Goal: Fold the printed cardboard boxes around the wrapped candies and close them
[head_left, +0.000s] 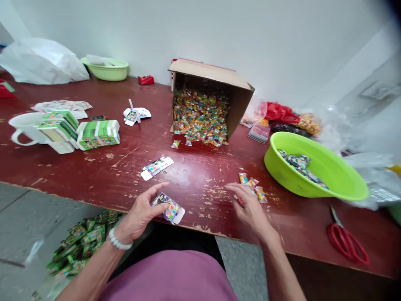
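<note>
To the near left of the cardboard carton (pixel 213 70), a small printed box (pixel 174 212) is gripped by the left hand (pixel 140 213)'s fingers. To its near right, wrapped candies (pixel 260 194) are partly covered by the right hand (pixel 251 205); whether its fingers are closed cannot be told.

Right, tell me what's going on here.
The person's left hand holds a small printed box, while the right hand is at a few wrapped candies; whether it grips one is unclear. Beyond the left hand lies a flat printed carton. More candies sit in a cardboard box on its side, and a bright green basin holds dark packets.
</note>
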Available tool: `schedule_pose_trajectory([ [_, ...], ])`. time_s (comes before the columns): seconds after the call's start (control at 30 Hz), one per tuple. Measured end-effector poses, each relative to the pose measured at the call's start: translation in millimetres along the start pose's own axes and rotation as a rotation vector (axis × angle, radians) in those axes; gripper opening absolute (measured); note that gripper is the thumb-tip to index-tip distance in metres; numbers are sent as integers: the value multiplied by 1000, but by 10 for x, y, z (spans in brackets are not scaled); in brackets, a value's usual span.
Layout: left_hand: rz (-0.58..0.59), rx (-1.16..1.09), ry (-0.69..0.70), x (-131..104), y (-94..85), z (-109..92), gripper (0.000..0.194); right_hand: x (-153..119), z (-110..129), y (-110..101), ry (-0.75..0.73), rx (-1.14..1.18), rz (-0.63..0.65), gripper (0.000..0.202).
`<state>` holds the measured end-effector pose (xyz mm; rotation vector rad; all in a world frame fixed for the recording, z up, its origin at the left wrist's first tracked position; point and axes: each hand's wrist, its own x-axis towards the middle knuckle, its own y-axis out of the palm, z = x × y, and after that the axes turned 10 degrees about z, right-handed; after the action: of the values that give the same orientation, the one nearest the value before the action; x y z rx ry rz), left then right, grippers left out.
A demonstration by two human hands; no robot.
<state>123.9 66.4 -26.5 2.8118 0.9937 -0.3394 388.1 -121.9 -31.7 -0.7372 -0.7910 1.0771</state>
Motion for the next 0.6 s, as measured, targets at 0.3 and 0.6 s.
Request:
schedule_pose_trajectory([
  [0.3, 135, 886, 70, -21, -355, -12, 40, -277, -381, 240, 168, -549, 84, 44],
  [0.6, 361, 297, -80, -158, 100, -129, 32, 203, 526, 403, 268, 970, -118, 41],
])
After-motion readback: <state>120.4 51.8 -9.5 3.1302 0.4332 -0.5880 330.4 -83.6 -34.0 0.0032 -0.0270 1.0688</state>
